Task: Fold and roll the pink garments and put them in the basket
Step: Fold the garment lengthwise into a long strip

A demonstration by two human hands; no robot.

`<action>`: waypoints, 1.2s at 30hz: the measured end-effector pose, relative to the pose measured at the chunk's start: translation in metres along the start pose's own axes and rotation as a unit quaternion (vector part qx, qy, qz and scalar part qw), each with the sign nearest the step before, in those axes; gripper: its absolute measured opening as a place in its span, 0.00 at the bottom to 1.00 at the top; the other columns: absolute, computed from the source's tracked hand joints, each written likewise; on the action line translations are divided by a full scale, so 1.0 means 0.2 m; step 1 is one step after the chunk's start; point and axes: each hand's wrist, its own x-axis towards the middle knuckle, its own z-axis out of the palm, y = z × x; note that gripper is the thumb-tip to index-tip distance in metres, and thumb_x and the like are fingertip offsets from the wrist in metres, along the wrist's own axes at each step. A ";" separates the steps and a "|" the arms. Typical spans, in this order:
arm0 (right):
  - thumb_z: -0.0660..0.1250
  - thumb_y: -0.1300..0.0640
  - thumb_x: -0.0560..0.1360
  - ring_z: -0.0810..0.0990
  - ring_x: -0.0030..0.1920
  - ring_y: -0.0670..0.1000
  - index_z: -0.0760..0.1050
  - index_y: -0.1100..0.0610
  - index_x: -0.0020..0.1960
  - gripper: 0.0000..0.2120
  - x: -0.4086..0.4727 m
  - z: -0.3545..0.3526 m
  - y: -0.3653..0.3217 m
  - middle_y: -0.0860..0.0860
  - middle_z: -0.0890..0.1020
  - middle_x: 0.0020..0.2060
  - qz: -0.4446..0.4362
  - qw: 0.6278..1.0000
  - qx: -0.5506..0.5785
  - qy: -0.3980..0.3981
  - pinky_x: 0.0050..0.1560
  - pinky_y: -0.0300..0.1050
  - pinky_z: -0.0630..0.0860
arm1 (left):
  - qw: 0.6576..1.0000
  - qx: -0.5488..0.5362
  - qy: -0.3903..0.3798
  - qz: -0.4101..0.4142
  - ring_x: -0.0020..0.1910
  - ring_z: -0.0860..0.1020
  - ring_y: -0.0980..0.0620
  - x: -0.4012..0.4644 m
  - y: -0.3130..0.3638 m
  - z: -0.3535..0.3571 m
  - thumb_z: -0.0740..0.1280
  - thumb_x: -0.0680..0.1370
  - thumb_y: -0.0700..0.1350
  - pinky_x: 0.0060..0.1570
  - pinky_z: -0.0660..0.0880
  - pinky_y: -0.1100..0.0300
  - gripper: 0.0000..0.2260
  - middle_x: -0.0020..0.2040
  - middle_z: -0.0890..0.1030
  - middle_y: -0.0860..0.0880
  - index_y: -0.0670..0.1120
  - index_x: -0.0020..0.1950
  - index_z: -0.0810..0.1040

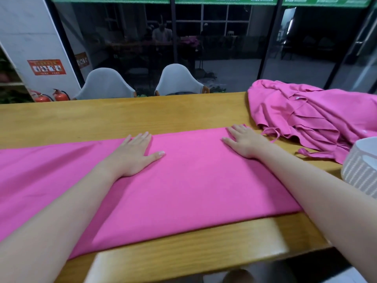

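A pink garment lies folded flat as a long band across the wooden table, running off the left edge of view. My left hand presses flat on it near its far edge, fingers straight. My right hand lies flat on the garment's far right corner, fingers spread. A pile of several more pink garments sits crumpled at the far right of the table, with ties trailing out. The white and grey woven basket stands at the right edge, partly cut off.
Two pale grey chairs stand behind the table's far edge. Dark glass panels rise beyond them. Red fire extinguishers stand on the floor at the far left. Bare wood shows along the table's near edge.
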 end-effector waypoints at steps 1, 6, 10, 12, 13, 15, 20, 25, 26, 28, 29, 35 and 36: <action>0.41 0.30 0.79 0.58 0.79 0.57 0.59 0.57 0.80 0.41 -0.03 -0.02 -0.03 0.58 0.62 0.79 0.010 0.999 -0.033 0.008 0.79 0.53 0.53 | 0.999 0.016 0.028 0.001 0.82 0.55 0.49 -0.02 0.01 -0.02 0.47 0.79 0.73 0.81 0.48 0.47 0.43 0.83 0.57 0.46 0.43 0.83 0.55; 0.46 0.45 0.86 0.54 0.81 0.60 0.59 0.63 0.80 0.29 -0.28 -0.15 -0.38 0.64 0.56 0.80 -0.026 1.000 -0.008 -0.005 0.80 0.54 0.52 | 0.996 0.058 0.071 0.003 0.58 0.78 0.37 -0.22 0.16 -0.03 0.53 0.83 0.49 0.60 0.73 0.43 0.18 0.57 0.78 0.39 0.40 0.60 0.77; 0.53 0.48 0.86 0.59 0.79 0.61 0.64 0.65 0.77 0.26 -0.64 -0.11 -0.77 0.66 0.61 0.78 -0.117 0.989 0.092 0.025 0.79 0.50 0.54 | 0.997 -0.048 -0.029 -0.046 0.79 0.61 0.42 -0.53 0.29 0.01 0.54 0.87 0.51 0.77 0.56 0.53 0.23 0.79 0.64 0.39 0.40 0.79 0.64; 0.55 0.50 0.85 0.61 0.78 0.61 0.66 0.65 0.75 0.25 -0.77 -0.08 -0.94 0.66 0.64 0.77 -0.162 0.978 0.121 0.040 0.78 0.51 0.55 | 0.997 -0.052 -0.015 -0.046 0.82 0.52 0.47 -0.68 0.33 0.07 0.52 0.87 0.55 0.79 0.47 0.56 0.27 0.83 0.54 0.44 0.44 0.83 0.55; 0.55 0.49 0.85 0.61 0.78 0.61 0.65 0.64 0.76 0.25 -0.82 -0.07 -1.01 0.64 0.64 0.77 -0.177 0.975 0.133 0.035 0.78 0.52 0.55 | 0.998 -0.042 0.001 -0.044 0.83 0.50 0.48 -0.74 0.33 0.10 0.51 0.86 0.57 0.79 0.45 0.56 0.28 0.84 0.51 0.46 0.46 0.84 0.52; 0.52 0.45 0.86 0.55 0.81 0.58 0.59 0.61 0.80 0.29 -0.85 -0.04 -1.05 0.60 0.58 0.81 -0.174 0.975 0.142 0.004 0.80 0.53 0.51 | 0.998 -0.021 0.020 -0.051 0.83 0.48 0.51 -0.79 0.32 0.15 0.47 0.84 0.61 0.80 0.45 0.53 0.30 0.84 0.49 0.49 0.51 0.84 0.49; 0.47 0.37 0.84 0.49 0.82 0.53 0.50 0.57 0.83 0.35 -0.87 -0.03 -0.63 0.54 0.52 0.83 -0.065 0.989 0.129 -0.012 0.81 0.51 0.45 | 0.998 -0.027 -0.005 -0.053 0.82 0.46 0.53 -0.84 0.36 0.10 0.46 0.77 0.75 0.81 0.44 0.51 0.41 0.84 0.46 0.53 0.54 0.84 0.46; 0.48 0.41 0.85 0.50 0.82 0.54 0.52 0.61 0.82 0.33 -0.97 0.01 -0.01 0.56 0.53 0.82 0.075 0.992 0.101 0.001 0.80 0.50 0.47 | 0.997 -0.020 -0.013 -0.070 0.82 0.46 0.53 -0.86 0.39 0.08 0.44 0.66 0.85 0.80 0.44 0.50 0.54 0.84 0.46 0.53 0.54 0.84 0.45; 0.48 0.42 0.85 0.49 0.82 0.53 0.51 0.61 0.82 0.33 -0.98 0.02 0.02 0.56 0.52 0.82 0.073 0.992 0.103 -0.005 0.80 0.50 0.46 | 0.997 -0.022 -0.014 -0.070 0.82 0.46 0.53 -0.86 0.39 0.08 0.44 0.65 0.86 0.80 0.44 0.50 0.55 0.84 0.45 0.53 0.54 0.84 0.45; 0.46 0.41 0.85 0.47 0.82 0.53 0.48 0.60 0.83 0.34 -0.96 0.03 0.03 0.55 0.50 0.83 0.066 0.994 0.088 -0.013 0.81 0.51 0.43 | 0.997 -0.024 -0.014 -0.071 0.82 0.46 0.53 -0.85 0.39 0.09 0.44 0.64 0.86 0.80 0.44 0.49 0.56 0.84 0.45 0.53 0.54 0.84 0.45; 0.45 0.41 0.85 0.46 0.82 0.53 0.47 0.60 0.83 0.34 -0.96 0.03 0.02 0.55 0.49 0.83 0.067 0.995 0.077 -0.019 0.81 0.52 0.42 | 0.997 -0.025 -0.013 -0.072 0.82 0.46 0.53 -0.85 0.39 0.09 0.44 0.64 0.87 0.80 0.44 0.49 0.57 0.84 0.46 0.53 0.54 0.84 0.45; 0.47 0.44 0.84 0.55 0.81 0.57 0.59 0.62 0.79 0.31 -0.94 -0.03 -0.19 0.59 0.62 0.79 0.080 0.995 0.054 -0.005 0.80 0.60 0.45 | 0.997 -0.028 -0.016 -0.074 0.83 0.45 0.51 -0.85 0.43 0.08 0.44 0.62 0.87 0.81 0.44 0.47 0.59 0.84 0.45 0.52 0.53 0.84 0.45; 0.47 0.43 0.84 0.57 0.80 0.58 0.60 0.63 0.79 0.31 -0.92 -0.05 -0.29 0.60 0.63 0.79 0.062 0.996 0.065 -0.002 0.80 0.60 0.47 | 0.997 -0.029 -0.023 -0.071 0.83 0.44 0.51 -0.85 0.43 0.08 0.44 0.63 0.87 0.81 0.43 0.47 0.58 0.84 0.45 0.52 0.53 0.84 0.45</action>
